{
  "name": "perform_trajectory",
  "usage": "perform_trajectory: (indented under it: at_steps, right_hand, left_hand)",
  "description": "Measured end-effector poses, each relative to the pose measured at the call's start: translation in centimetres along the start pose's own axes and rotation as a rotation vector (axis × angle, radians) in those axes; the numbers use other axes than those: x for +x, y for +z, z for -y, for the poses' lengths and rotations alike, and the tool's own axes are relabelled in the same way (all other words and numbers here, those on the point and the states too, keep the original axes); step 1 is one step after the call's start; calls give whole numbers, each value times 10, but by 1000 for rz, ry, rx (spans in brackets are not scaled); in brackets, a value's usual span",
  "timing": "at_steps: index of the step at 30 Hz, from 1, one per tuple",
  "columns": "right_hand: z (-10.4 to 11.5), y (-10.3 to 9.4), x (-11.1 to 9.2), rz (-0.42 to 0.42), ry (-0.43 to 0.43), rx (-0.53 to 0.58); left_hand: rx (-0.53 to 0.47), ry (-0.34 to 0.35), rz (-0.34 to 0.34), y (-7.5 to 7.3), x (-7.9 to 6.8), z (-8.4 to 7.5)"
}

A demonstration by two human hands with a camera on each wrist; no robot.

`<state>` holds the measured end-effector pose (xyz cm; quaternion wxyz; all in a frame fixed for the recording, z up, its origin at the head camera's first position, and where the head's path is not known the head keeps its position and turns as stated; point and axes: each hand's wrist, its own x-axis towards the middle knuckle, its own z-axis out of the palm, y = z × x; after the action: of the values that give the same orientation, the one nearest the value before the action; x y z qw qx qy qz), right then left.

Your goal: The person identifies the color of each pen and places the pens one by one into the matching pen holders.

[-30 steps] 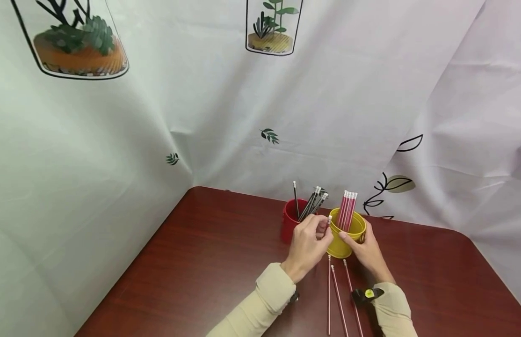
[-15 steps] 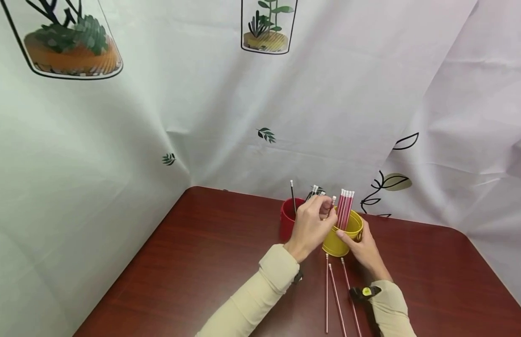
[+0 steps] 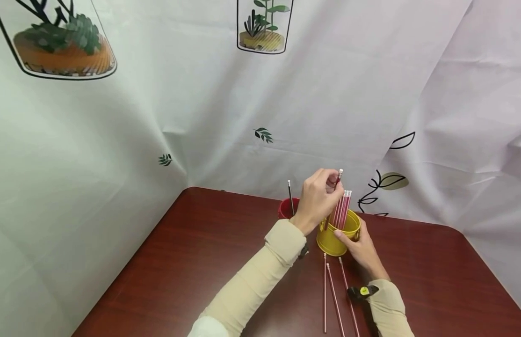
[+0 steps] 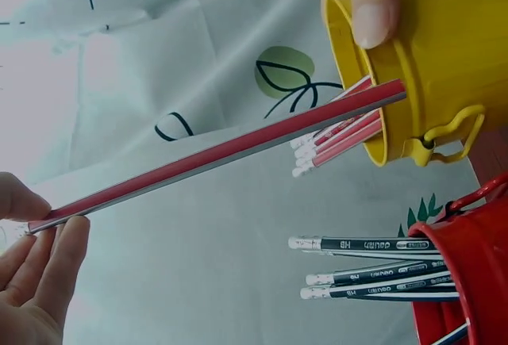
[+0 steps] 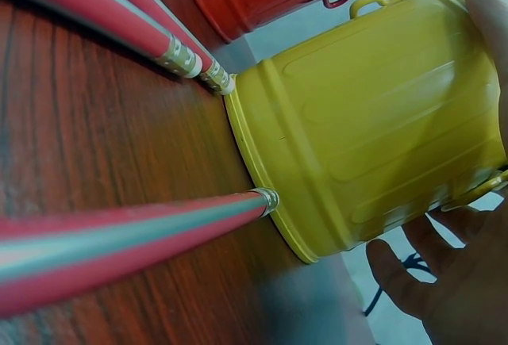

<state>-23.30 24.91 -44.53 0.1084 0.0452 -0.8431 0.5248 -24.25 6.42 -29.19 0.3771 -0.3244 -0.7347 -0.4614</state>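
Note:
My left hand pinches a red-and-silver pencil near its white eraser end, above the yellow bucket. The pencil slants, and its lower end overlaps the bucket's rim in the left wrist view. My right hand grips the bucket from its right side, with the thumb at the rim. Several red pencils stand inside, erasers up, leaning together. Three more red pencils lie on the table in front of the bucket, a left one, a middle one and a right one.
Left of the yellow bucket stands a red bucket holding several dark pencils, mostly behind my left hand in the head view. The brown table ends at a white printed curtain behind the buckets.
My left hand has risen and moved right with the pencil, from beside the yellow bucket's rim to above it. My right hand stays on the bucket. The head view has shifted slightly.

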Motion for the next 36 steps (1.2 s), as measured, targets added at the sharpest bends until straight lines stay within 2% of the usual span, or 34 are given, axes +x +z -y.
perform_trajectory:
  at_steps: [6, 12, 19, 24, 28, 36]
  right_hand:
    - [1, 0, 1, 4, -19, -4]
    - [2, 0, 1, 4, -14, 1]
    - [1, 0, 1, 0, -11, -20]
    - [0, 0, 1, -2, -12, -27]
    - [0, 0, 1, 1, -8, -19]
    - [1, 0, 1, 6, -17, -1]
  left_hand:
    - [-49, -12, -9, 5, 6, 5]
    - [-57, 10, -15, 10, 6, 8]
    - [-32, 5, 42, 16, 4, 11]
    - [-13, -41, 74, 20, -4, 18]
    - [19, -52, 92, 24, -12, 24]
    - [74, -99, 163, 32, -34, 30]
